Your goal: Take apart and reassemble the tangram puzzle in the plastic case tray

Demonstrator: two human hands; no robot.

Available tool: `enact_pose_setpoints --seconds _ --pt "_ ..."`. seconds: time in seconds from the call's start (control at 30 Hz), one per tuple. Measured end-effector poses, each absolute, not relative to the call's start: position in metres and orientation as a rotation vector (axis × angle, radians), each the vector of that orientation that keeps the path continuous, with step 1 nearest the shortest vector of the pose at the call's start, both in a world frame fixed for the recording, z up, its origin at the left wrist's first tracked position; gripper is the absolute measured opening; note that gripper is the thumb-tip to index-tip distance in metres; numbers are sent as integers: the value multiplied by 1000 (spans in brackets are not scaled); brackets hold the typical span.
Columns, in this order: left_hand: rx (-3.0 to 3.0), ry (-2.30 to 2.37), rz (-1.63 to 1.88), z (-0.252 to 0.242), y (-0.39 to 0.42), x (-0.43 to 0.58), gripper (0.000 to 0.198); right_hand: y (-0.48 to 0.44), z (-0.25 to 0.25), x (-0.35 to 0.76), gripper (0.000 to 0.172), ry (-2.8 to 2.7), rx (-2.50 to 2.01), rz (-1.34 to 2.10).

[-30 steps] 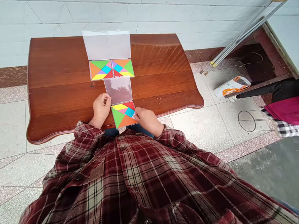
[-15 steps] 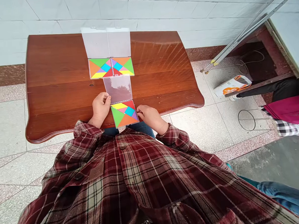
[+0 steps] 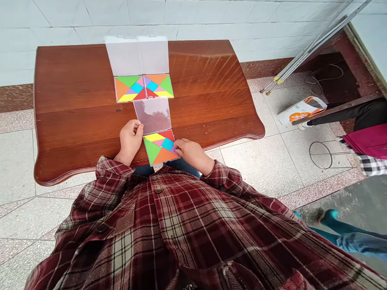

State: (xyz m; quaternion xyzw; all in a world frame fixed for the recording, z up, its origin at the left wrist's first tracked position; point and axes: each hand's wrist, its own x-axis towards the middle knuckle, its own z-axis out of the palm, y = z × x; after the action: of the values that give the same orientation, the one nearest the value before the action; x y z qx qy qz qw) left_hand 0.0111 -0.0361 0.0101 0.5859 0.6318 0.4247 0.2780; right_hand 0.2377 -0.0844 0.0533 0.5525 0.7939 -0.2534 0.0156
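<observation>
Head view: my right hand has come back in over the right side of the near tangram; half a second ago it was just off that edge, with the purple triangle uncovered in its place. Now my right fingertips are bunched and meet that purple triangle, beside the blue square. They cover part of it, so I can't tell whether I am pinching the piece or only pressing on it. I judge this to be a small adjustment of its fit rather than a fresh placement, since all seven colours show in the near tangram and it looks all but complete. My left hand hasn't shifted: its thumb and forefinger are closed together on the left edge of the clear lid, which is open on the side away from me. The near tangram is at the front edge of the brown wooden table, right in front of my body and between my hands. Beyond the clear lid, the far left tangram and the far right tangram sit side by side, their lids open too and their shapes filled in, unchanged. Off at my lower right, more of someone's jeans and a teal shoe have come into view, well apart from the table.
</observation>
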Motion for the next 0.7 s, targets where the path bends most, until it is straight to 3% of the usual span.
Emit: enact_pose_setpoints --seconds 0.7 --pt "1482 1798 1223 13 -27 -19 9 -72 22 257 10 2618 1989 -937"
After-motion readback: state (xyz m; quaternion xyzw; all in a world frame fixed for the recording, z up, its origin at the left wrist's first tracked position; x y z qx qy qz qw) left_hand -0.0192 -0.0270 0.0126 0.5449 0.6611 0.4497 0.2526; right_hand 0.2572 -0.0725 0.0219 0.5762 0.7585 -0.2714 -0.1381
